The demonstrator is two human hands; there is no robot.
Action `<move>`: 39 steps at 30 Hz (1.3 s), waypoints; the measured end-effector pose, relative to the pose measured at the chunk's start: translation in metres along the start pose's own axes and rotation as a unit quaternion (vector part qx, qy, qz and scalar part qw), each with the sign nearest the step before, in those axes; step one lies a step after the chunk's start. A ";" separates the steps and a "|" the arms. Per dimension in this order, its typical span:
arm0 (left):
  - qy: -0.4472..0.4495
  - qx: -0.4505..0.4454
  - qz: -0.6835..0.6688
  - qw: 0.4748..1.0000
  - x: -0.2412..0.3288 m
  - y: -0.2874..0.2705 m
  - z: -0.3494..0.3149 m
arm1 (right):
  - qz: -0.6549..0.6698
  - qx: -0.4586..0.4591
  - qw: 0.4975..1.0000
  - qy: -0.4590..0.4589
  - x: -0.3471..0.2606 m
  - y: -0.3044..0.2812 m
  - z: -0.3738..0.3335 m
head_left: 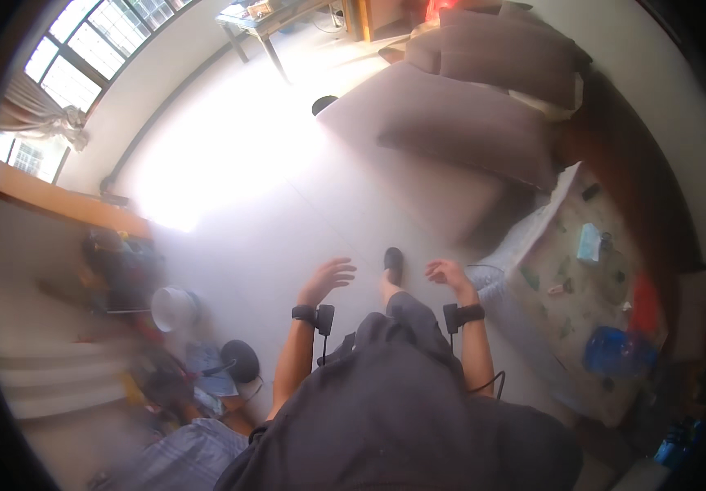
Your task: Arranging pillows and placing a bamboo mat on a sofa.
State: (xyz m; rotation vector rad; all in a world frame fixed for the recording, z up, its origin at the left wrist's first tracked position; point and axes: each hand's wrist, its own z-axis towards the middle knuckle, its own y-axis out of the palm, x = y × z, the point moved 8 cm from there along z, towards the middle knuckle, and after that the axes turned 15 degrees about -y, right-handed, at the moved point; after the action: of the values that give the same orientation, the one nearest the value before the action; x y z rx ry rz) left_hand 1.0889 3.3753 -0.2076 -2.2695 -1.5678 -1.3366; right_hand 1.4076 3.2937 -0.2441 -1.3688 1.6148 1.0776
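Both arms reach forward from my dark shirt, above a pale floor (247,245). My left hand (328,278) has its fingers stretched out and holds nothing. Opposite it, my right hand (449,277) is also open, its fingers loosely extended with nothing in them. A black strap with a small dark box and a cable sits on each wrist. Between the hands, one foot in a dark shoe (393,262) is planted on the floor. The nearest thing to my right hand is the patterned cloth cover (533,233) of a low table; the two look apart.
A brown sofa (467,131) stands ahead on the right. The covered table carries a light blue packet (589,243) and a blue transparent container (611,350). To the left are a white bucket (175,309), a black round object (240,361) and blurred clutter. A small table (275,18) stands far ahead.
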 end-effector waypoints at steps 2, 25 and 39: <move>-0.024 0.037 -0.025 0.999 -0.002 -0.046 0.010 | 0.005 0.008 0.999 -0.034 -0.023 0.001 0.055; -0.245 0.065 0.196 0.947 0.199 -0.142 0.395 | 0.147 0.188 0.970 -0.035 -0.104 -0.046 0.405; -0.192 0.101 0.396 0.892 0.191 -0.134 0.625 | 0.389 0.402 0.795 0.235 0.092 -0.042 0.530</move>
State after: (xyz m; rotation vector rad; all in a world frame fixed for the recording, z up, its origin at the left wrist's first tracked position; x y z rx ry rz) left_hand 1.3801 3.8906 -0.5149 -2.6573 -0.6051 -0.5087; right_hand 1.4465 3.7501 -0.5288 -0.3580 2.7012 0.2802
